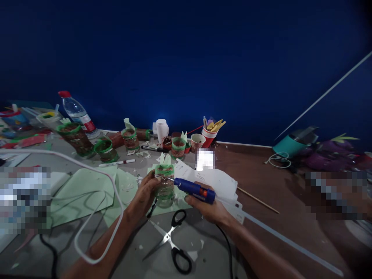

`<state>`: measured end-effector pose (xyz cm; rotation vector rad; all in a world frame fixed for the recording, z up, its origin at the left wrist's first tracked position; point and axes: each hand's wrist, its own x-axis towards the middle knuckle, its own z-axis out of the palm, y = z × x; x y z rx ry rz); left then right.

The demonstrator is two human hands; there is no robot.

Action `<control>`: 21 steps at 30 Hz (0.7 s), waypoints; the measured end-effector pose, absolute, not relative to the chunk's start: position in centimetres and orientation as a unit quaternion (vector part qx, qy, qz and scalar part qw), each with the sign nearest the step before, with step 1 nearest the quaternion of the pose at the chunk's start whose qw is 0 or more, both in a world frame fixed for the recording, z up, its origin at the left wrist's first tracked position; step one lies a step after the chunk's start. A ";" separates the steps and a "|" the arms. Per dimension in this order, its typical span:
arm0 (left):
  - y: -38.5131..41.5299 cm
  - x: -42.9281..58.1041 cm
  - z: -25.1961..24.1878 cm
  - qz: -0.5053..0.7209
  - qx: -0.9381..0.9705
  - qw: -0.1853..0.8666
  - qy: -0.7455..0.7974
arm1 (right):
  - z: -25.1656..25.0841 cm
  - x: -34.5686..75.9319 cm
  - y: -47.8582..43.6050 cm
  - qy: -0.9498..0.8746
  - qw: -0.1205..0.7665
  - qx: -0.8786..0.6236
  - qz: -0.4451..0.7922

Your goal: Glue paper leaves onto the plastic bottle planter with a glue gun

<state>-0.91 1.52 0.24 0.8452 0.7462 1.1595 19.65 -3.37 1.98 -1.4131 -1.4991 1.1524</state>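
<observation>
Near the middle stands a clear bottle piece [165,186] with green bands and pale green paper tips at its top. My left hand [147,190] is closed around its left side. In my right hand [205,203] is a blue glue gun [194,189], its nozzle pointing left against the upper part of the bottle piece. A long translucent glue stick [287,234] reaches from behind the gun toward the lower right. Open black-handled scissors [167,237] lie on the grey table just below the bottle piece.
Green paper [87,190] lies left, white paper [222,182] right. Behind stand decorated cups [130,140], a water bottle [78,114] and a red cup [209,137] of tools. A white cable [113,182] loops over my left forearm. A wooden stick [258,200] lies right.
</observation>
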 end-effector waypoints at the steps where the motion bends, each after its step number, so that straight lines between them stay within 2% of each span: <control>1: 1.5 -0.9 0.2 0.518 0.378 0.691 0.333 | 2.1 19.7 -3.4 -0.588 0.381 -0.554 0.448; 21: 1.7 -1.3 0.1 0.507 0.294 0.747 0.314 | 2.0 19.8 -2.5 -0.512 0.421 -0.572 0.483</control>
